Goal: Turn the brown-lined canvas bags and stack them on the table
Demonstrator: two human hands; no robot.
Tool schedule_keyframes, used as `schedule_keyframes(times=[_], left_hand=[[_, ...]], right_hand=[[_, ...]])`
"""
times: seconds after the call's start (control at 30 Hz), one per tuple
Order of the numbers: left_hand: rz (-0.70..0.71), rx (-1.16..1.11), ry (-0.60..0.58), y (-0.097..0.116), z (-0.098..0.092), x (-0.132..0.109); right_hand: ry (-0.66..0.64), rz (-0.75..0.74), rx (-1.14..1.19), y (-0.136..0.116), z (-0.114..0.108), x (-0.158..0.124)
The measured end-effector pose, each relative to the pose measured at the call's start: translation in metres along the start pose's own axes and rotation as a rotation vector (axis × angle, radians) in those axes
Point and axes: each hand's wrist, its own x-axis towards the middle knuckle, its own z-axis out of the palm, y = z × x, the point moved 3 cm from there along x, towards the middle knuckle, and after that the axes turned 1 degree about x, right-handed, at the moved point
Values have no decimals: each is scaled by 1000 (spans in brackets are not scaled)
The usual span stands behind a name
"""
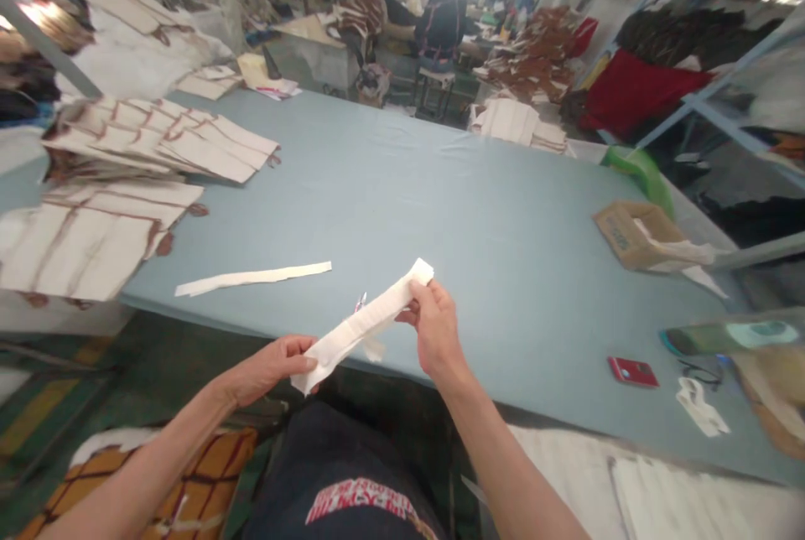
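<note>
A white fabric strip (361,322) stretches at a slant between my two hands, over the table's near edge. My left hand (280,368) pinches its lower end, thumb on top. My right hand (433,318) grips the upper end, fingers curled beneath. A loose white tail hangs under the strip's middle. Just behind the strip, a small metal tool (360,302), perhaps snips, lies partly hidden on the table. Left of it a second cream strip (255,277) rests flat on the blue-grey table (440,196).
Stacked cream fabric pieces with brown edging (94,230) cover the table's left side. To the right are a cardboard box (638,234), a red phone-like object (632,372) and a green bottle (723,336). A person (440,28) sits beyond the table. A patterned cushion (207,473) lies below left.
</note>
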Motion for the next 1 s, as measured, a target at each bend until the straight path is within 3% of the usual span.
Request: schedule_keyframes(times=[0.13, 0.33, 0.47, 0.6, 0.8, 1.0], left_hand=[[-71, 114, 80, -20, -89, -16], [-149, 267, 61, -60, -226, -34], [-187, 336, 57, -82, -293, -42], [-192, 368, 26, -95, -319, -32], [-192, 419, 41, -112, -313, -4], [-149, 388, 163, -104, -315, -3]], right_hand=[[1, 136, 5, 76, 52, 17], [47, 351, -14, 188, 129, 34], [42, 478, -36, 237, 159, 41], [24, 534, -64, 255, 166, 63], [28, 544, -149, 256, 153, 90], [106, 516, -251, 251, 140, 90]])
